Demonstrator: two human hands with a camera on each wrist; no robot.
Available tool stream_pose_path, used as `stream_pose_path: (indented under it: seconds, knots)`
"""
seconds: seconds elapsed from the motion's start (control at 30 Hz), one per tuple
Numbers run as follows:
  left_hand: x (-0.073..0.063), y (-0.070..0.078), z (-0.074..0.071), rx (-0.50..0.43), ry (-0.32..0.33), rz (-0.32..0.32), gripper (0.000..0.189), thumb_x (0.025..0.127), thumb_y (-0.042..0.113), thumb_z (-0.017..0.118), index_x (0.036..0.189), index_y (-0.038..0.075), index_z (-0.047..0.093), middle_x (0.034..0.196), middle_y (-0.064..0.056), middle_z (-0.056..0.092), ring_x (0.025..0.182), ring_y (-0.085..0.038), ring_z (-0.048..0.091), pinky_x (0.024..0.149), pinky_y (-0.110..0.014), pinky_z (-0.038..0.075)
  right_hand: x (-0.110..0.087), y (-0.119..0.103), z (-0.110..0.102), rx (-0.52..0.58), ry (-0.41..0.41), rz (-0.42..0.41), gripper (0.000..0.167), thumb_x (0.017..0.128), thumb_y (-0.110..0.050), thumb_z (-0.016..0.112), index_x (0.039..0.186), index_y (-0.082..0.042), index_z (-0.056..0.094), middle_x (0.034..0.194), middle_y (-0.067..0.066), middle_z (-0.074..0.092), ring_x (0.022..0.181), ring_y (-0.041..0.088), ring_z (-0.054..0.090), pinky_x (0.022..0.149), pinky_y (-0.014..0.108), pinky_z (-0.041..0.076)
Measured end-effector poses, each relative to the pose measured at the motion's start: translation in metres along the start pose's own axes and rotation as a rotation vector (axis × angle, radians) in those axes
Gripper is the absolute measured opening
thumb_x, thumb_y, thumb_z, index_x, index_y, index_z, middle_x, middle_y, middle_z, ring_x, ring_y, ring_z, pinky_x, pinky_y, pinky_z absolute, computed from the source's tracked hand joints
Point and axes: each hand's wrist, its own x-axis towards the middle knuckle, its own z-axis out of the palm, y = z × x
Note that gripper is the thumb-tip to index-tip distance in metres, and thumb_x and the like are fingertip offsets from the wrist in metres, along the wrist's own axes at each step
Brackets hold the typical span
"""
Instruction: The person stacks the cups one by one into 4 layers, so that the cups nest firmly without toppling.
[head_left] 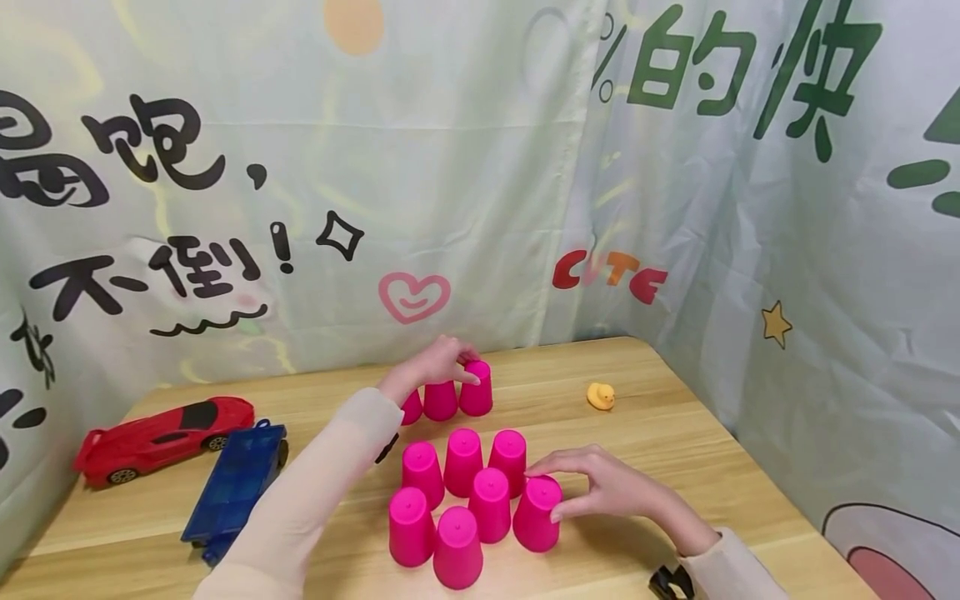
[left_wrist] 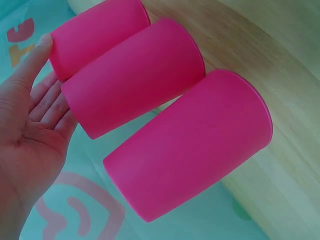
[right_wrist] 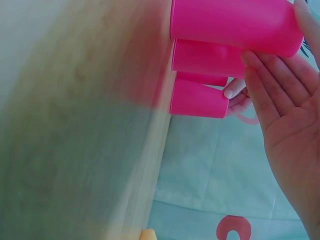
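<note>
Upside-down pink plastic cups stand on the wooden table in two groups. Three form a back row; my left hand (head_left: 438,364) holds the rightmost cup (head_left: 476,398) near its raised base. In the left wrist view, the thumb lies on the farthest cup (left_wrist: 102,37), with the other fingers behind the row. Several more cups (head_left: 458,550) are clustered nearer to me. My right hand (head_left: 617,485) holds the cup at this cluster's right side (head_left: 536,523), thumb in front and fingers behind. The right wrist view shows that cup (right_wrist: 235,22) between thumb and fingers.
A red toy car (head_left: 168,437) and a blue toy trailer (head_left: 238,483) sit at the table's left. A small yellow toy duck (head_left: 601,396) stands at the back right. Printed cloth (head_left: 465,192) hangs behind the table (head_left: 660,417).
</note>
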Motion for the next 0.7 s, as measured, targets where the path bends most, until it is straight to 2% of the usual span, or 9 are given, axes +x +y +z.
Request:
stream_pose_path:
  seconds: [0.17, 0.3, 0.4, 0.47, 0.57, 0.7]
  knots:
    - [0.000, -0.001, -0.001, -0.004, -0.004, -0.018, 0.037, 0.084, 0.022, 0.078, 0.118, 0.009, 0.070, 0.110, -0.007, 0.073, 0.104, -0.022, 0.068, 0.090, -0.030, 0.059, -0.001, -0.001, -0.001, 0.007, 0.001, 0.004, 0.049, 0.082, -0.027, 0.079, 0.124, -0.007, 0.065, 0.116, 0.005, 0.072, 0.107, 0.013, 0.069, 0.089, 0.036, 0.059]
    - [0.000, -0.003, 0.000, 0.002, -0.005, -0.037, 0.038, 0.083, 0.024, 0.078, 0.117, 0.010, 0.070, 0.110, -0.006, 0.073, 0.103, -0.021, 0.067, 0.089, -0.030, 0.059, -0.002, -0.001, -0.001, 0.000, 0.002, 0.011, 0.049, 0.082, -0.028, 0.078, 0.124, -0.006, 0.065, 0.117, 0.006, 0.072, 0.108, 0.014, 0.069, 0.090, 0.033, 0.059]
    - [-0.001, -0.003, 0.001, -0.005, -0.002, -0.055, 0.047, 0.084, 0.029, 0.078, 0.125, 0.009, 0.066, 0.120, -0.009, 0.070, 0.113, -0.024, 0.065, 0.095, -0.033, 0.057, -0.004, 0.000, 0.000, -0.006, 0.011, 0.013, 0.049, 0.082, -0.028, 0.079, 0.124, -0.007, 0.065, 0.116, 0.007, 0.072, 0.108, 0.014, 0.069, 0.090, 0.031, 0.059]
    - [-0.004, -0.003, -0.001, -0.047, 0.023, -0.068, 0.056, 0.084, 0.032, 0.077, 0.132, 0.008, 0.060, 0.130, -0.011, 0.065, 0.122, -0.026, 0.060, 0.101, -0.037, 0.054, -0.005, 0.000, 0.001, -0.014, 0.023, 0.011, 0.049, 0.081, -0.028, 0.079, 0.124, -0.008, 0.065, 0.115, 0.007, 0.073, 0.108, 0.013, 0.069, 0.090, 0.030, 0.058]
    - [-0.012, -0.003, -0.008, -0.130, 0.133, -0.055, 0.066, 0.084, 0.033, 0.077, 0.140, 0.007, 0.052, 0.141, -0.013, 0.058, 0.132, -0.028, 0.053, 0.108, -0.042, 0.049, -0.009, 0.001, 0.001, -0.045, 0.059, -0.012, 0.050, 0.079, -0.027, 0.081, 0.123, -0.011, 0.065, 0.114, 0.007, 0.073, 0.107, 0.013, 0.069, 0.090, 0.028, 0.058]
    - [-0.032, 0.002, -0.023, -0.238, 0.384, 0.036, 0.065, 0.082, 0.025, 0.079, 0.139, 0.007, 0.054, 0.139, -0.013, 0.059, 0.132, -0.030, 0.054, 0.108, -0.048, 0.047, -0.019, 0.002, -0.003, -0.108, 0.137, -0.026, 0.052, 0.075, -0.027, 0.084, 0.122, -0.012, 0.066, 0.113, 0.006, 0.073, 0.106, 0.013, 0.069, 0.092, 0.023, 0.056]
